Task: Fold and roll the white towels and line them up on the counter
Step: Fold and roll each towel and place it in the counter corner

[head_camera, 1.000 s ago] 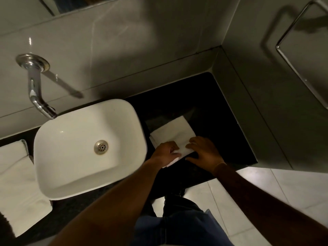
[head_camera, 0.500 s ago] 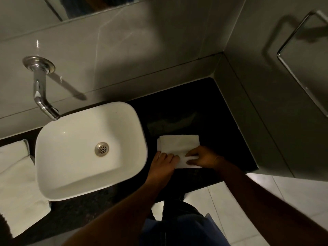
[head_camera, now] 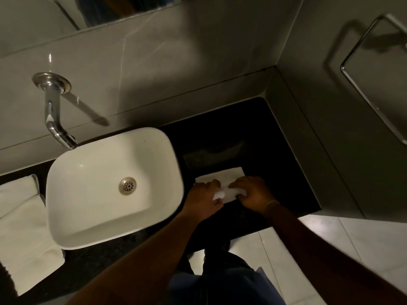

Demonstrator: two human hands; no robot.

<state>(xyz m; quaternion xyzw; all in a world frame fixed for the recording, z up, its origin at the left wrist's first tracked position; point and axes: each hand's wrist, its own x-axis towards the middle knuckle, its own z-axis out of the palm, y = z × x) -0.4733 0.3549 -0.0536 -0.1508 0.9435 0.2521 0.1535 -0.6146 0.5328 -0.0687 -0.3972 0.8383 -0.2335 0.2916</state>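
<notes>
Head view, looking down over my own forearms: both of my hands are on a small white towel that lies on the black table, just right of the white vessel sink. My left hand sits at the towel's near left part, its fingers curled over the cloth and the thumb underneath the near edge, so the fingers are grasping the towel where it bunches into a small roll between my hands. My right hand grips the same near edge from the other side, fingers bent down onto the cloth and pinching it; a thin band shows at that wrist. The far part of the towel is flat on the table and reaches beyond my knuckles toward the wall.

Left of the sink, a larger white towel lies spread on the table, with a folded band at its far end; it runs past the picture's left edge. A chrome wall spout curves down over the sink's back rim, and the sink's round drain is visible in the basin. On the right wall hangs a metal towel bar. Below the table edge I see pale floor tiles and my dark trousers.
</notes>
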